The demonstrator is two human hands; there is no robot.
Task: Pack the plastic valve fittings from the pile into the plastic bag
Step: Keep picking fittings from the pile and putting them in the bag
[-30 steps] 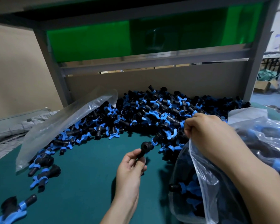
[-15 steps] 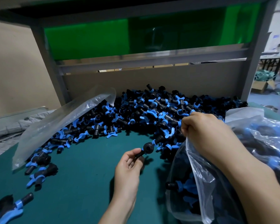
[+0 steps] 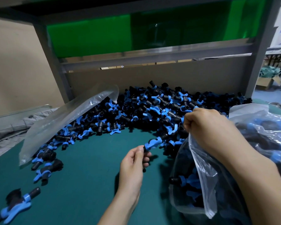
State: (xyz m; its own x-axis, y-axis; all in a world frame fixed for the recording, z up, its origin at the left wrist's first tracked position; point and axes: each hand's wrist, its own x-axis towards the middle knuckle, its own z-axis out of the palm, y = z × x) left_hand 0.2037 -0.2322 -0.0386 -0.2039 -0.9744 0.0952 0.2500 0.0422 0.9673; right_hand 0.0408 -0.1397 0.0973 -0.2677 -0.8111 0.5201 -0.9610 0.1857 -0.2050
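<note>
Head view: the left hand [image 3: 133, 166] pinches one black-and-blue valve fitting [image 3: 150, 144] by its black end between thumb and fingertips, holding it just above the green table top [image 3: 81, 176], with the blue handle pointing away from the person. The right hand [image 3: 206, 125], further out and to the right, is clenched on the gathered rim of the plastic bag [image 3: 201, 176], lifting that edge so the mouth faces the left hand. The fitting is close to the bag's opening but not yet inside it.

Through the clear film below the right hand a good many fittings already show, so the bag looks partly filled; how full it is I cannot tell, since its lower part runs out of the frame. Just beyond both hands lies the pile [image 3: 152, 108], broad and deep against the back board, so most of the packing seems yet to be done. A few loose fittings [image 3: 45, 157] are scattered to the left of the left hand, and one more [image 3: 15, 203] lies nearer the person on that side.

An empty clear bag [image 3: 66, 120] leans on the pile's left flank, well left of the left hand. To the right of the right hand sit filled bags [image 3: 266, 127], which suggests this one is part of a longer run
</note>
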